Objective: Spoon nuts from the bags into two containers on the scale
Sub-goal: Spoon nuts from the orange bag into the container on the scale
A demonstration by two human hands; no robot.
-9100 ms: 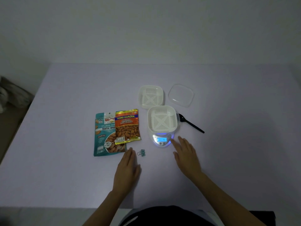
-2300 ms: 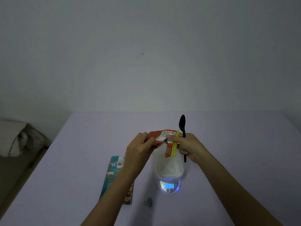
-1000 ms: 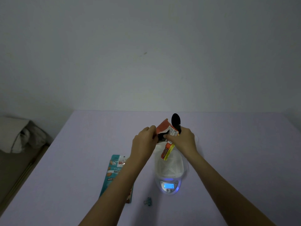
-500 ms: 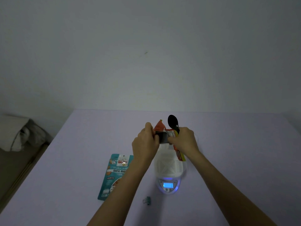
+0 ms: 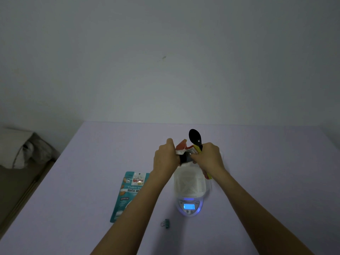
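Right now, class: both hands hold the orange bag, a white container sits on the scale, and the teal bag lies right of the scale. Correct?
No. The head view shows the teal bag lying left of the scale, not right. The rest stands: the left hand and right hand both hold the orange bag, and the white container sits on the scale.

My held bag (image 5: 181, 145) orange-red and yellow; my spoon (image 5: 195, 138) black; flat bag (image 5: 128, 192) teal; container (image 5: 189, 183) white, slotted grid; scale display (image 5: 189, 206) blue
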